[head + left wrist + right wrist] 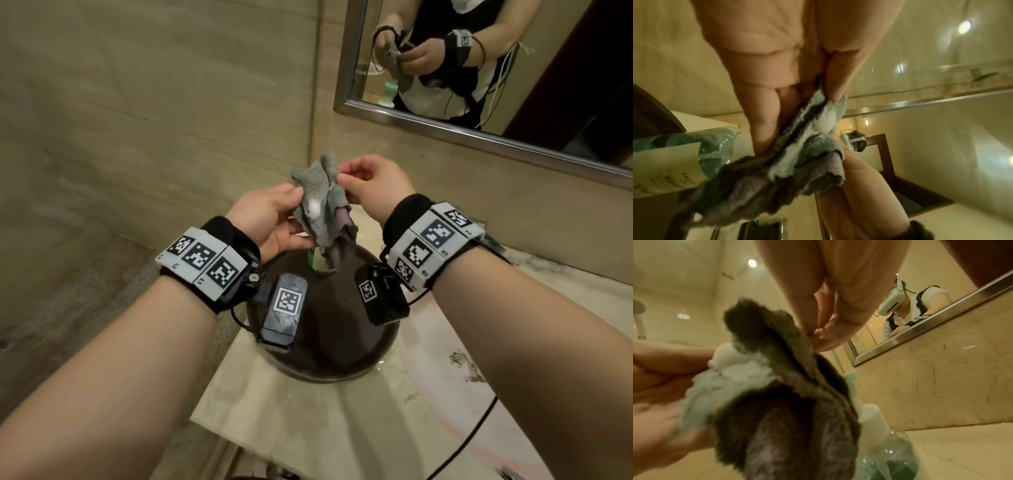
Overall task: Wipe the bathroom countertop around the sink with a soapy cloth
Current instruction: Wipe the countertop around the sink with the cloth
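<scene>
A crumpled grey-green and purple cloth (322, 205) hangs in the air above the dark round sink bowl (329, 353). A white dab of soap foam (313, 205) sits on its upper fold. My left hand (274, 219) holds the cloth (797, 155) from the left, thumb on top and fingers beneath. My right hand (366, 185) pinches the cloth (777, 386) by its upper right edge between thumb and fingertips. The foam (825, 124) (725, 356) lies just below my left thumb. The beige marble countertop (308, 428) spreads around the bowl.
A green soap pump bottle (317, 263) (684, 155) (875, 426) stands behind the bowl, directly under the hanging cloth. A steel-framed mirror (479, 133) on the back wall reflects the person. Tiled wall closes the left side. A black cable (472, 435) crosses the counter at right.
</scene>
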{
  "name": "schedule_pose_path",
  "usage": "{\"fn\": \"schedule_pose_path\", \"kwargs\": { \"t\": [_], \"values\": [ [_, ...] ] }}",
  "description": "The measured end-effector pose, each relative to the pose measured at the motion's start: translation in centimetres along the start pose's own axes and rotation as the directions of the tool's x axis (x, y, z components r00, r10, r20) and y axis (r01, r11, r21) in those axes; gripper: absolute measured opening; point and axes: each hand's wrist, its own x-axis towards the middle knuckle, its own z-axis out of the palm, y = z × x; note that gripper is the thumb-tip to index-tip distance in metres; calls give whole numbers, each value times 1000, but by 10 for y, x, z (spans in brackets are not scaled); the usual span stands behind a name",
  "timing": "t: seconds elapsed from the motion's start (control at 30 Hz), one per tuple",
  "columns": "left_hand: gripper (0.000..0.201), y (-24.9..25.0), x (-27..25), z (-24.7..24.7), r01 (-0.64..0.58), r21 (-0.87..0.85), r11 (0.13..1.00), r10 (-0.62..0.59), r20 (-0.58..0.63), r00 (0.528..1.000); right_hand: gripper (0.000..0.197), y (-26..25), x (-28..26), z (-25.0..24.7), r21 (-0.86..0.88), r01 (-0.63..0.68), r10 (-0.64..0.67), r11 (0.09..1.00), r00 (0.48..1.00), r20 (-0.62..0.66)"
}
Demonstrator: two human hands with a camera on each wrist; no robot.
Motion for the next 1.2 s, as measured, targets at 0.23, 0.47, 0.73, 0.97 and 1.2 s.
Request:
{"fn": "schedule_pose_path", "kwargs": {
  "t": [0.23,0.47,0.73,0.97,1.2],
  "values": [
    [29,5,2,-9,-15,-71,997,10,-79,997,23,-1,-12,-12,85,52,-65,995,985,162],
    [33,5,2,-4,29,-19,999,-29,23,999,14,-15,-21,9,-203,264,-214,943,947,238],
    [34,7,5,-10,30,-68,997,-28,41,999,12,-2,-9,3,-129,88,-77,988,993,91],
    [32,0,9,-5,35,-34,999,-34,28,999,8,-3,-18,7,-204,227,-198,952,968,154],
    [32,5,13,-1,-38,-130,991,44,37,998,6,1,-8,1,-310,196,-190,930,981,49]
  ]
}}
